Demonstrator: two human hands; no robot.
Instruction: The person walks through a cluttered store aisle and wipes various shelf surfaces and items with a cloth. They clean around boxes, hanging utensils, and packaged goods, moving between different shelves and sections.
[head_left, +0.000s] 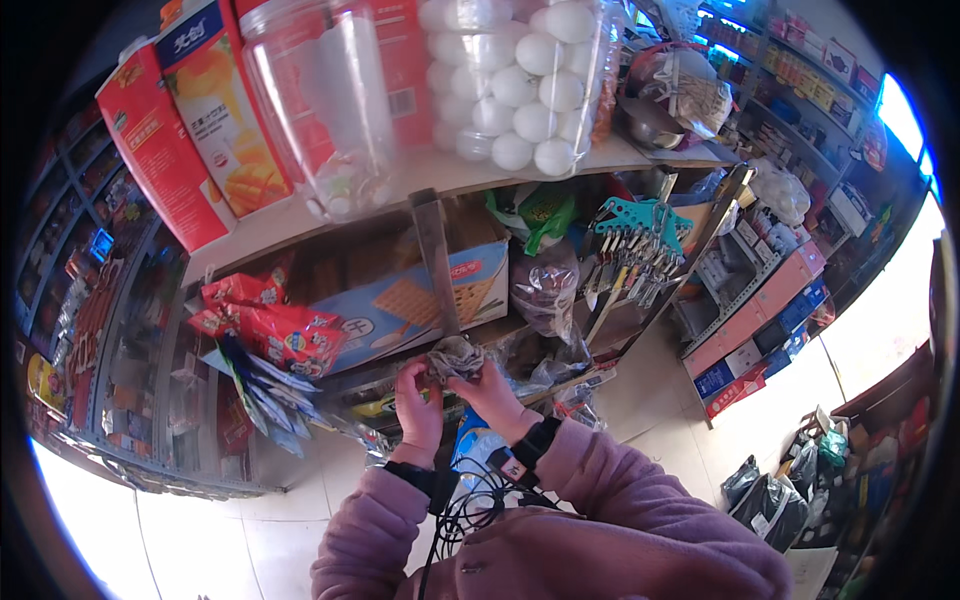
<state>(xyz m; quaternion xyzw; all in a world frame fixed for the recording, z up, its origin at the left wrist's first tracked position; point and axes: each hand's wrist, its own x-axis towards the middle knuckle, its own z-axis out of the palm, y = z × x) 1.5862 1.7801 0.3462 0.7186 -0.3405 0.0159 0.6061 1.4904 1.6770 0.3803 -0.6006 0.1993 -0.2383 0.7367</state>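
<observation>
Both of my hands grip a crumpled greyish cloth (456, 358) in front of the shelving unit. On its left side is my left hand (418, 405), fingers curled against the fabric. My right hand (491, 397) pinches the other side with the thumb on the near edge. Behind the cloth rises a metal shelf post (436, 262). A blue cardboard box with cracker pictures (420, 300) lies on the shelf just beyond. Red snack packets (281, 322) hang to the left of my hands, and a clear plastic bag (551, 289) hangs to the right.
On the upper shelf (420, 187) stand juice cartons (225, 127), a nearly empty clear jar (330, 112) and a jar of white balls or eggs (525, 90). Nail clippers hang from a teal rack (637, 217). Looped black cable (469, 510) hangs by my wrists. Black bags (772, 502) sit on the floor.
</observation>
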